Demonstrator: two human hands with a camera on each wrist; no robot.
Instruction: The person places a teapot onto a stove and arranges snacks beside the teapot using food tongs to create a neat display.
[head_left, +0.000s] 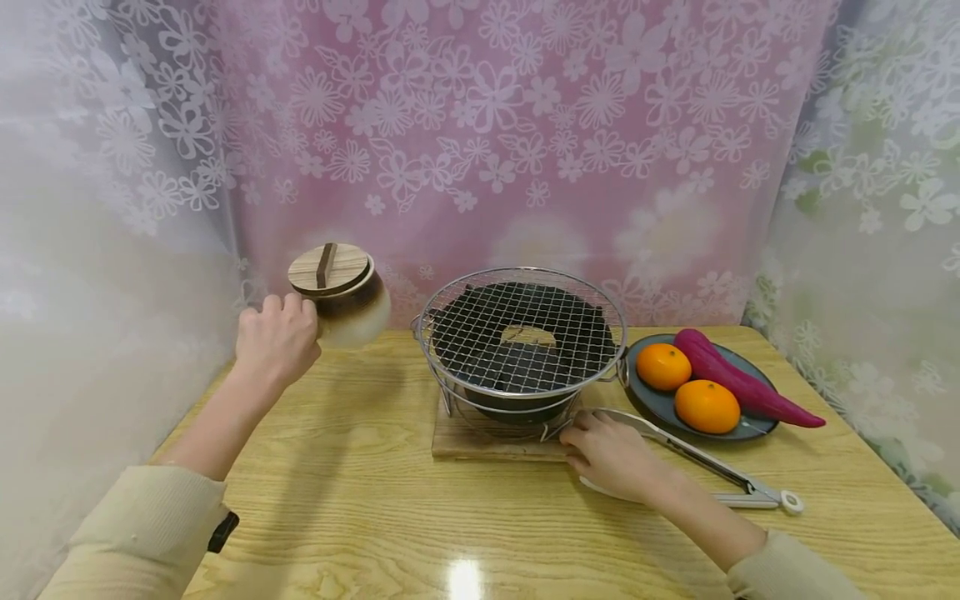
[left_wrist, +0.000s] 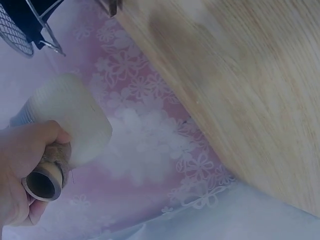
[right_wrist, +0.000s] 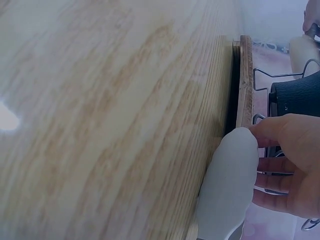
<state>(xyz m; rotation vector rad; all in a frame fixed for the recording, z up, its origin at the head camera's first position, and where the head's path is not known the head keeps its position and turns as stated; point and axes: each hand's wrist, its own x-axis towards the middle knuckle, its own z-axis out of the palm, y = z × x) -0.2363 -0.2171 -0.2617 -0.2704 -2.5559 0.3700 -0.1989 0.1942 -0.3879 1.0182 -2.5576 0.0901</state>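
Note:
In the head view my left hand (head_left: pixel 277 337) holds a brown-and-cream side-handled teapot (head_left: pixel 363 317) in the air at the left, its round wooden lid (head_left: pixel 348 265) on top. The left wrist view shows thumb and fingers wrapped around the hollow side handle (left_wrist: pixel 56 162). My right hand (head_left: pixel 617 457) lies low by the right end of a wooden board (head_left: pixel 487 448), between the arms of metal tongs (head_left: pixel 750 500). In the right wrist view its fingers extend behind the tongs' white tip (right_wrist: pixel 227 185); exactly what they touch is partly hidden.
On the board stands a black tabletop stove (head_left: pixel 517 408) topped by a round wire grill net (head_left: pixel 480 375). To the right, a dark plate (head_left: pixel 652 404) bears two oranges (head_left: pixel 707 407) and a purple sweet potato (head_left: pixel 738 383). Flowered curtains (head_left: pixel 525 167) surround the wooden table (head_left: pixel 360 500).

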